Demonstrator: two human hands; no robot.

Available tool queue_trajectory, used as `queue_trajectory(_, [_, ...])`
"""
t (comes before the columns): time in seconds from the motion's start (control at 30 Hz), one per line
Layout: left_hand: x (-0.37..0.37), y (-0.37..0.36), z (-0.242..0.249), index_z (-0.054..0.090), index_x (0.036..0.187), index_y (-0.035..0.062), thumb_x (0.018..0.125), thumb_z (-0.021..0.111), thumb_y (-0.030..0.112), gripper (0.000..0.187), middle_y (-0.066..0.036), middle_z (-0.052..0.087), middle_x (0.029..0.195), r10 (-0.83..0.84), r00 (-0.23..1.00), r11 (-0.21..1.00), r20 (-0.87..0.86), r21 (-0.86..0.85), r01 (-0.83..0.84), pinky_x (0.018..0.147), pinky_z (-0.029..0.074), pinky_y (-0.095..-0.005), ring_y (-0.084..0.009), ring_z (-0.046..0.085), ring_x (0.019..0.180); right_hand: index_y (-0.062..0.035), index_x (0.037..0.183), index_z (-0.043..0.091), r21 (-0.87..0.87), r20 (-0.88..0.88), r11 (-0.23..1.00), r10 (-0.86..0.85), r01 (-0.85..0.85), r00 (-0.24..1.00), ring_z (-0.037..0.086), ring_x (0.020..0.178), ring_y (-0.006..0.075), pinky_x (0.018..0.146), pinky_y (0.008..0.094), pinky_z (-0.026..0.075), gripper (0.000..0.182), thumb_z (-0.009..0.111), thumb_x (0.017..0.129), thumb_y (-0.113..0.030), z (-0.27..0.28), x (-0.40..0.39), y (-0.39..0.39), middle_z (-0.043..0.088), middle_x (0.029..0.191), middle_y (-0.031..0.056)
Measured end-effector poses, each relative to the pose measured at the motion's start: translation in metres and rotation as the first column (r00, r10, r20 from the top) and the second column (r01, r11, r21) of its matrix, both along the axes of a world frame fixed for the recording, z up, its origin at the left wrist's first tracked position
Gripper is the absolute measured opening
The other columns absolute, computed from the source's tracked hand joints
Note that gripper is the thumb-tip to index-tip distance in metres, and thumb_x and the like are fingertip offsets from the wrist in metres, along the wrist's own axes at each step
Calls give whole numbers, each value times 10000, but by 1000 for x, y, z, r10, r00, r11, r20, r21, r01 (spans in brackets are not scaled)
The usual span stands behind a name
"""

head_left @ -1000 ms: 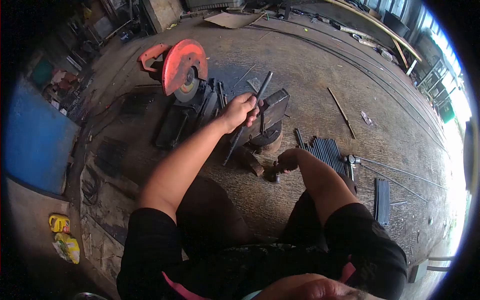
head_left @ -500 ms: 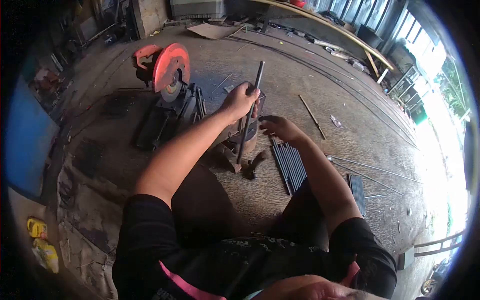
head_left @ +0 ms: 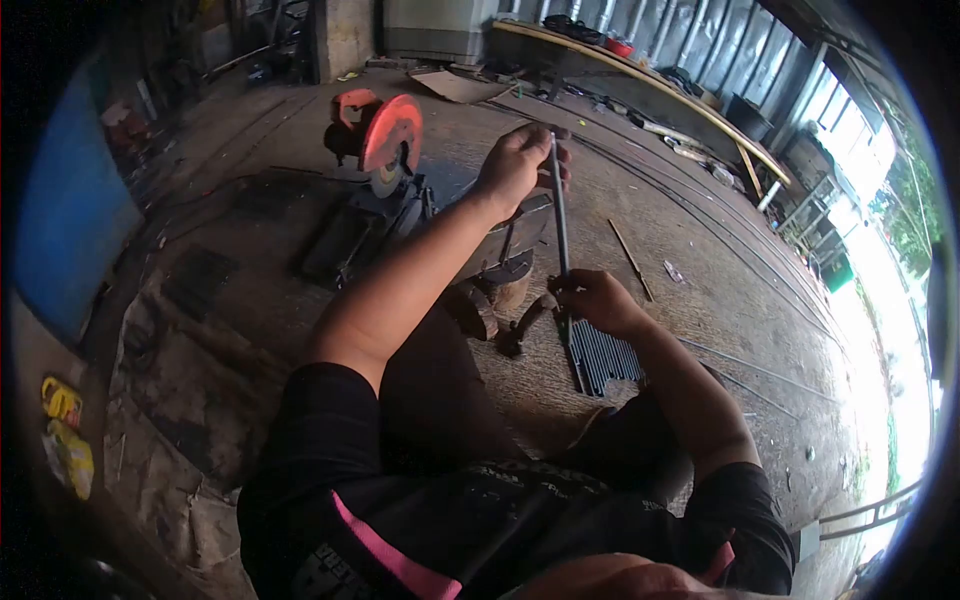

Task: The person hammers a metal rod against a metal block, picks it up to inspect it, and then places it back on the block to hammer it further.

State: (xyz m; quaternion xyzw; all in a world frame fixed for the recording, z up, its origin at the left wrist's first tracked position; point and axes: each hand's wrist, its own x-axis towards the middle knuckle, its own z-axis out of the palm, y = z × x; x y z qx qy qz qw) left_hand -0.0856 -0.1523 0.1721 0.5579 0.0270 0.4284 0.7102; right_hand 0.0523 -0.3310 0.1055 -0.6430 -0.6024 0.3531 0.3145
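Note:
A dark metal rod [head_left: 561, 215] stands nearly upright between my two hands. My left hand [head_left: 525, 162] holds its top end, with the fingers around it. Lower down, my right hand [head_left: 598, 298] grips the rod near its bottom end with thumb and fingers. Just below my right hand, a row of similar cut rods [head_left: 603, 362] lies side by side on the floor. Left of the rod's lower end are a round wooden block [head_left: 512, 290] and a hammer-like tool [head_left: 512, 340], partly in shadow.
A red cut-off saw [head_left: 393, 135] stands on the floor at the upper left. Long rods [head_left: 700, 200] run across the floor to the right. A thin stick [head_left: 631, 260] lies nearer. Along the back wall stands a long bench [head_left: 640, 66].
My left hand has moved up to the rod's top end. My right hand, empty before, has closed on the rod's lower part. The rod has shifted right, and the view has turned slightly.

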Motion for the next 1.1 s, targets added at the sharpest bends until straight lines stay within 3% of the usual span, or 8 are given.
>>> queue_trajectory(0.3, [-44,-6,12,577,1016,50,954,577,227,188,-80,636,871,190,976,976,108,91,-200,684,547,-346,-200,644,753,20,1165,517,108,-277,911,412,-398,868,603,841,161,763,313,488,292,594,913,-106,7,9,31,628,952,69])
queue_trajectory(0.37, [-47,1,12,579,1018,45,954,577,228,194,-80,639,873,238,965,964,107,92,-248,687,546,-349,-202,644,753,19,1136,538,83,-334,906,417,-414,845,598,867,163,796,318,478,269,599,909,-114,19,7,38,630,944,59])
queue_trajectory(0.43, [-48,6,3,581,1032,31,955,574,230,213,-85,643,878,189,974,979,127,53,-197,705,551,-359,-216,649,760,14,1095,564,6,-197,910,407,-414,892,590,850,154,774,312,473,227,598,910,-113,19,11,45,629,925,48])
queue_trajectory(0.63, [-25,40,-8,591,1056,16,959,560,227,235,-120,651,927,40,994,999,100,-36,-36,770,567,-411,-263,669,840,1,1037,586,65,-238,939,342,-336,909,585,848,121,744,284,473,218,692,865,-81,-18,49,77,639,921,49])
queue_trajectory(0.7, [-3,55,-14,577,1075,15,961,551,241,254,-124,649,944,-5,996,1000,85,-23,7,786,563,-414,-267,667,859,32,1091,570,186,-298,930,361,-317,884,570,857,115,786,295,477,270,682,873,-81,-35,65,82,647,924,82])
queue_trajectory(0.83, [43,80,-21,568,1035,42,961,555,253,225,-109,643,909,-74,997,997,37,31,73,758,556,-390,-245,656,816,20,1106,575,44,-289,944,325,-326,901,599,862,125,785,296,488,238,633,889,-60,-27,86,92,658,930,77])
queue_trajectory(0.9, [59,91,-22,567,1018,41,965,550,241,208,-103,641,894,-92,996,995,-8,41,92,735,549,-374,-237,654,814,17,1116,574,16,-423,965,244,-262,873,614,848,136,771,299,497,233,604,899,-62,-33,91,97,664,926,73])
queue_trajectory(1.1, [84,109,-40,572,984,40,951,575,279,241,-105,635,855,-39,999,997,5,62,39,709,551,-352,-236,646,774,38,1200,529,-65,-382,956,241,-286,892,625,887,161,788,298,503,288,541,921,-34,-43,108,109,654,951,85])
